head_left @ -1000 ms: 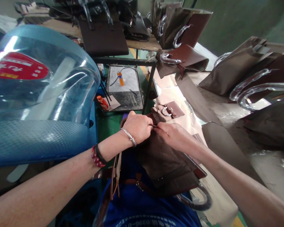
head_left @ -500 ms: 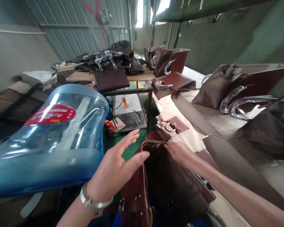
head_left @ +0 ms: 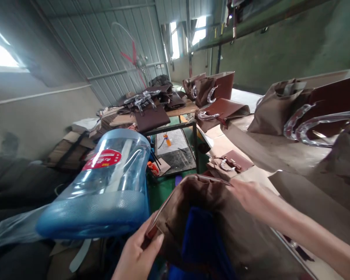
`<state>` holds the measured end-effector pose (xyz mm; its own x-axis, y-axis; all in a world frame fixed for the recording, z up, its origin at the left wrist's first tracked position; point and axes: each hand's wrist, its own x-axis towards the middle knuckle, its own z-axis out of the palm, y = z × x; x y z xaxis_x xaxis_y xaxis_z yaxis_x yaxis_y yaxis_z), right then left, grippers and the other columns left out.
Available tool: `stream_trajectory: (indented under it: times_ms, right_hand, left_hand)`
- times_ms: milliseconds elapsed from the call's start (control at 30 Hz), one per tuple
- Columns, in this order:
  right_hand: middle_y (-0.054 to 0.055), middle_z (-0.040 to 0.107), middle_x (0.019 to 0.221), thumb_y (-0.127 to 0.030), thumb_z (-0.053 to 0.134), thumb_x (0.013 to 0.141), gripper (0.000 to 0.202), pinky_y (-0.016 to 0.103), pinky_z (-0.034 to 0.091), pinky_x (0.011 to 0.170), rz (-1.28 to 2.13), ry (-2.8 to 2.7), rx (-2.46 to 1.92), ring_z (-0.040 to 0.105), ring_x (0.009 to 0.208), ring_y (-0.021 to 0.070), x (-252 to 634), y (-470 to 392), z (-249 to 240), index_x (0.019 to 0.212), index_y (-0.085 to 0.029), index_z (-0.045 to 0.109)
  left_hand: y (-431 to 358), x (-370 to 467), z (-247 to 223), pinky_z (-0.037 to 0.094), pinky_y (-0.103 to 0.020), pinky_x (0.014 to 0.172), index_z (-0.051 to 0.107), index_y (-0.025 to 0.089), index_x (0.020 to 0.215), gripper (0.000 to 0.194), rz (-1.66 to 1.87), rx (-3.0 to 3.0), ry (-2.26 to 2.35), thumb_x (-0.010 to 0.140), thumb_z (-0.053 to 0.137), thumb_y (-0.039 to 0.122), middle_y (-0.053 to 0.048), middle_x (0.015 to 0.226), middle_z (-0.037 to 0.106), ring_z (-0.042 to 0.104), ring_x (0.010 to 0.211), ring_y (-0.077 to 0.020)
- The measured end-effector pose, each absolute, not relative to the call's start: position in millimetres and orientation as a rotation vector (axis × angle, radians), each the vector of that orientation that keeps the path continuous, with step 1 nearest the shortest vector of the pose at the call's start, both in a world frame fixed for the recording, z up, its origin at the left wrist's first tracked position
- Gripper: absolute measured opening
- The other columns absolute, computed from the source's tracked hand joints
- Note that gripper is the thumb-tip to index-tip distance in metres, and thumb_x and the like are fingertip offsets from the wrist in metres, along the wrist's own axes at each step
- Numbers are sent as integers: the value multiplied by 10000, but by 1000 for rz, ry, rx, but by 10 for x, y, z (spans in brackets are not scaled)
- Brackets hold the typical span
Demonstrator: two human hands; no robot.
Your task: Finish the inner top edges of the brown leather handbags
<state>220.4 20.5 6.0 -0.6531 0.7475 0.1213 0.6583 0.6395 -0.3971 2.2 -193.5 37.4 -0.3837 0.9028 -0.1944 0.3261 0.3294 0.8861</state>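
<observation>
A brown handbag [head_left: 239, 237] is spread wide in front of me, its mouth facing up. My left hand [head_left: 142, 245] pinches the near left corner of the rim, thumb on the inside. At the far right of the rim, my right hand [head_left: 245, 192] grips the edge; its fingertips are partly hidden and a little blurred. Inside the mouth shows the brown lining, and something bright blue [head_left: 202, 237] is visible within or through the bag; I cannot tell which.
A large clear blue plastic water bottle [head_left: 105, 194] lies at left. Finished-looking brown bags [head_left: 280, 105] with plastic-wrapped handles stand on the right-hand table. A small brown bag [head_left: 233, 161] lies ahead. Dark bags [head_left: 151, 116] are piled on a far table behind a metal-framed stand [head_left: 196, 144].
My left hand has come down and closed on the bag's left rim. The bag's mouth has spread open, showing the blue inside. My view has tilted up and turned left.
</observation>
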Motion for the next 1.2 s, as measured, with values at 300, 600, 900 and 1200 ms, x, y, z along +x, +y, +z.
stream_trajectory:
  times_ms: [300, 600, 900, 1200]
  right_hand:
    - [93, 586, 641, -426, 468, 792, 227, 321, 350, 503, 148, -2860, -1264, 570, 612, 235, 2669, 451, -339, 814, -212, 540]
    - [64, 538, 911, -233, 376, 867, 211, 307, 404, 746, 152, -2890, -348, 483, 860, 176, 1903, 186, 277, 1008, -163, 516]
    - [36, 486, 778, -263, 488, 808, 114, 308, 373, 704, 466, -2856, -291, 429, 747, 161, 1488, -40, 202, 766, -158, 502]
    - [11, 523, 712, -195, 464, 807, 82, 275, 344, 685, 843, -2779, -490, 455, 705, 134, 1479, -151, 194, 731, -165, 453]
  left_hand:
    - [-1502, -200, 339, 356, -375, 905, 544, 192, 1100, 470, 941, 759, 1103, 636, 617, 163, -51, 1004, 619, 531, 967, -229]
    - [-1324, -261, 387, 306, -350, 936, 496, 182, 1154, 509, 832, 809, 1086, 656, 569, 108, -38, 1060, 590, 494, 998, -211]
    - [-1352, -280, 371, 331, -317, 903, 502, 188, 1143, 519, 826, 760, 1110, 637, 554, 85, -20, 1030, 591, 500, 961, -189]
    - [-1326, -236, 449, 386, -272, 816, 442, 194, 1132, 513, 675, 917, 1292, 638, 493, 65, -2, 978, 554, 488, 928, -164]
